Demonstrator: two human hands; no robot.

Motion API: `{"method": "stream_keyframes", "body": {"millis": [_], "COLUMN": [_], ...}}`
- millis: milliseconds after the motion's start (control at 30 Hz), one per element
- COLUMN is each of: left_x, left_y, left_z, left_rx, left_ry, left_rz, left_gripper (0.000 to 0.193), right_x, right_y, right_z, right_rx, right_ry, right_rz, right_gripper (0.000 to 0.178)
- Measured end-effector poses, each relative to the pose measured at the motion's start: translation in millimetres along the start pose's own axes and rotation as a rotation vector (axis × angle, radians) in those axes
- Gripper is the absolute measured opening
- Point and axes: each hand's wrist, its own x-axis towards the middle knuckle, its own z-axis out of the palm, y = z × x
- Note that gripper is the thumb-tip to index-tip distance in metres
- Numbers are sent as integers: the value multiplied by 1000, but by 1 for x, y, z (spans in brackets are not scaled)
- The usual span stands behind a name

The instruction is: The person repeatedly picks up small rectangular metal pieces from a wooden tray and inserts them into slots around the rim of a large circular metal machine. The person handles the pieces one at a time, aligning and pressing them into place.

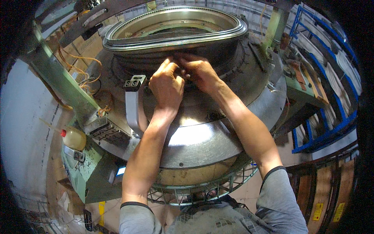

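Both hands meet in front of the dark cylinder wall of a large round machine that looks like a circular knitting machine. My left hand is closed, its thumb and fingers drawn together. Close beside it, my right hand is closed too, fingertips almost touching the left ones. Whatever they pinch is lost in shadow. Above them curves a shiny metal ring with a ridged rim. Below spreads the polished metal bed. Left of my left wrist rises a grey curved bracket with a black, two-holed head.
Green posts flank the machine. On its left ledge stand an oil bottle with a red cap and loose orange cables. Blue racks holding white rolls stand at right. A wire guard curves below the bed.
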Motion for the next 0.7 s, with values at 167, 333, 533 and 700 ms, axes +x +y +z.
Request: {"method": "stream_keyframes", "body": {"millis": [167, 333, 533, 700], "left_x": [-1, -1, -6, -23], "left_y": [4, 6, -5, -58], "left_z": [-6, -6, 4, 31], "left_rx": [4, -67, -175, -207], "left_ry": [-38, -6, 40, 231], "left_rz": [-49, -24, -242, -316], "left_gripper": [21, 21, 25, 27], "right_x": [2, -7, -3, -55], "right_y": [-7, -7, -6, -30], "right_z": [-2, -6, 12, -5], "right_rx": [136, 67, 131, -72], "right_ry": [105, 235, -60, 166], "right_rz": [-50, -86, -6, -139], "right_gripper": [30, 26, 17, 17]}}
